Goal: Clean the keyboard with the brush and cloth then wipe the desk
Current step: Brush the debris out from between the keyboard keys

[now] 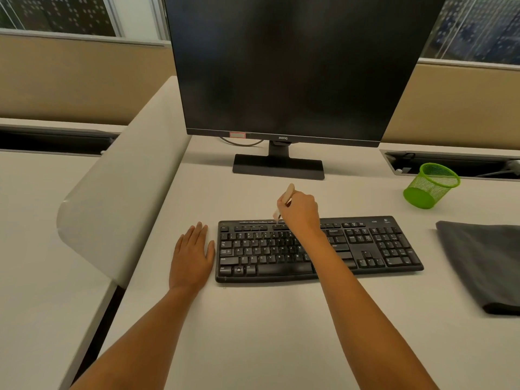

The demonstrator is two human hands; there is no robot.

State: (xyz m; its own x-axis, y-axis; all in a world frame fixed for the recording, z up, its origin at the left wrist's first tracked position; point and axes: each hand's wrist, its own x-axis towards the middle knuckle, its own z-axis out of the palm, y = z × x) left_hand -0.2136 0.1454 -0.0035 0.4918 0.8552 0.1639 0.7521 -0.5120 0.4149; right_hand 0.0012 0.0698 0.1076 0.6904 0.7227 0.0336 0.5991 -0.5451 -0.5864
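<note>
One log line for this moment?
phase: brushing keyboard top row | right hand: holds brush | left hand: flat on desk | cloth: unused, right

This is an office, at one seat in a row of shared workstations. A dark, switched-off monitor (284, 66) stands on its flat foot at the back of a pale desk (253, 333). In front of the monitor lies a black keyboard (365, 246). To the monitor's right stands a green mesh pen holder (430, 185), beside an open cable tray (450, 161) sunk into the desk. To the monitor's left a rounded divider panel (121, 198) splits off the neighbouring desk. Behind the monitor run tan partition walls (70, 80) topped with dotted glass.
</note>
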